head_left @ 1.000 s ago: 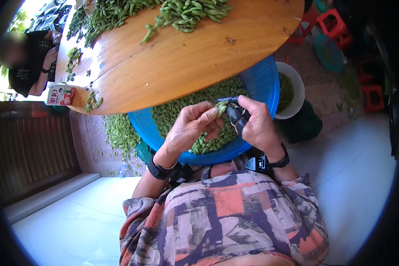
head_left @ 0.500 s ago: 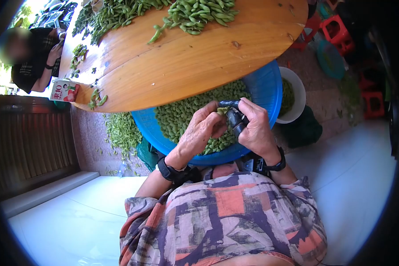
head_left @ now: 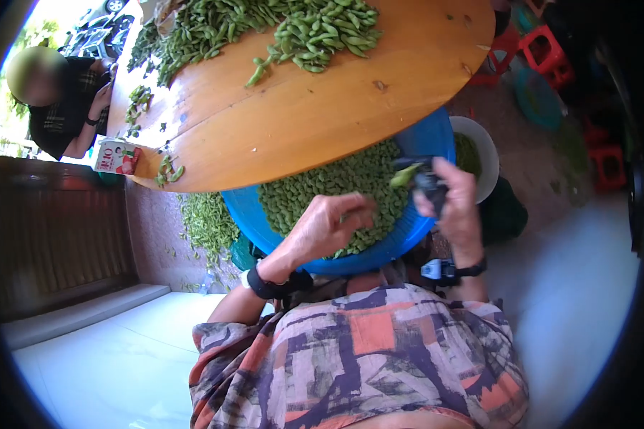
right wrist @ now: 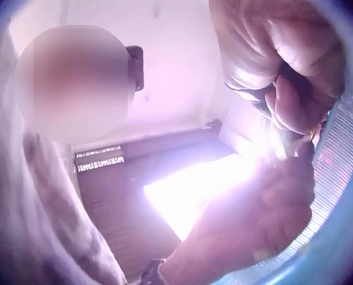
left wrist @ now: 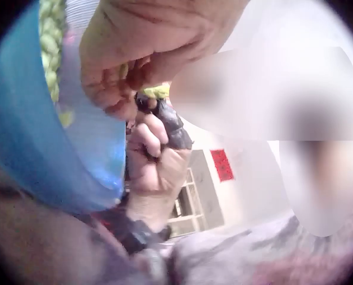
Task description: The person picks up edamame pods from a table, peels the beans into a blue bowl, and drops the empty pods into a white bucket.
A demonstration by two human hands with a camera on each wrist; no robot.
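Observation:
My right hand [head_left: 456, 204], blurred and with dark wrapping on thumb and index finger, pinches a green soybean pod [head_left: 406, 175] over the right side of a blue basin [head_left: 240, 214]. The basin holds many shelled green beans [head_left: 293, 187]. My left hand [head_left: 329, 225] hovers above the beans, fingers bent downward, apart from the right hand in the head view. In the left wrist view a small greenish bit [left wrist: 124, 70] shows among the left fingers; I cannot tell whether they hold it. Both hands appear close together in the right wrist view.
A wooden table [head_left: 300, 129] overhangs the basin's far side, bearing heaps of whole pods [head_left: 329, 32] and a drink carton [head_left: 118, 157]. Green husks [head_left: 207, 222] litter the floor at left. At right stand a white bucket [head_left: 489, 161] and red stools [head_left: 540, 50]. Another person [head_left: 50, 132] sits at left.
Earlier both hands met at the pod over the basin. My right hand has since drawn away to the right with a pod, while the left hand has come apart and sits slightly lower.

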